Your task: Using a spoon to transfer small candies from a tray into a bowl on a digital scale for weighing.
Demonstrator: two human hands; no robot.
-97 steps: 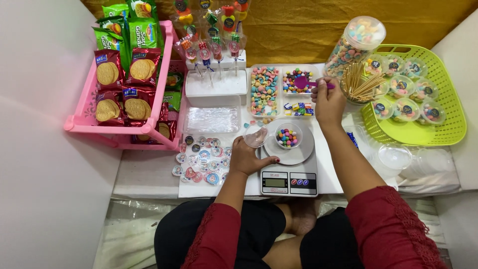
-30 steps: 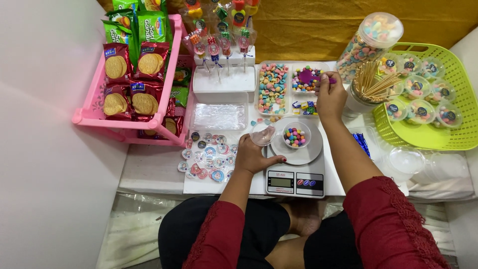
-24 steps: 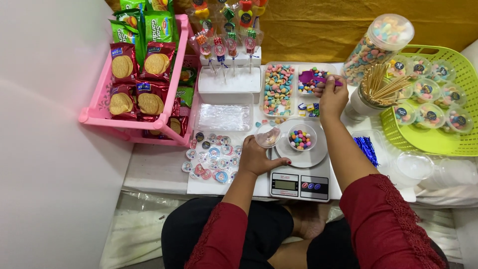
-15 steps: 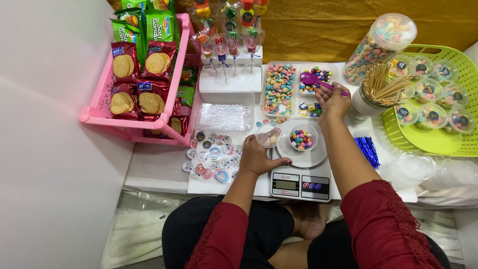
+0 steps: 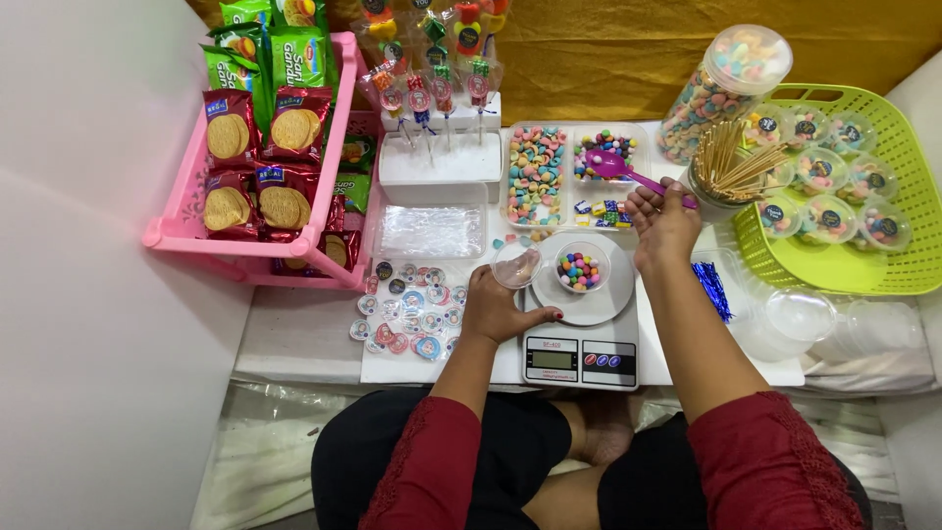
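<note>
**Scooping sweets over a kitchen scale**

At the far left, a pink rack (image 5: 186, 236) is standing against the wall, holding red biscuit packets (image 5: 257, 147) and green snack bags. Just right of it, a white foam block (image 5: 439, 169) is carrying a row of wrapped lollipops (image 5: 432, 69), with a clear flat box (image 5: 431, 232) in front of it and a scatter of round stickers (image 5: 407, 314) lying nearer the person.

The left hand (image 5: 502, 310) is resting on the table beside the scale, its fingers curling around a small clear lid (image 5: 516, 267) and holding it tilted at the edge of the pan. Right of that, a digital scale (image 5: 580, 329) is bearing a small clear cup (image 5: 581, 268) filled with multicoloured candy balls.

Behind the scale, a divided clear tray (image 5: 574, 177) is showing pastel rings and mixed sweets. The right hand (image 5: 663, 220) is pinching the handle of a purple spoon (image 5: 618, 169), whose bowl is sitting over the tray's rear right compartment.

Further right, a tall candy jar (image 5: 721, 88) is leaning beside a cup of wooden sticks (image 5: 726, 167), and a green basket (image 5: 863, 265) is holding lidded, filled cups (image 5: 829, 186). Empty clear cups (image 5: 800, 316) are lying in front of it.
</note>
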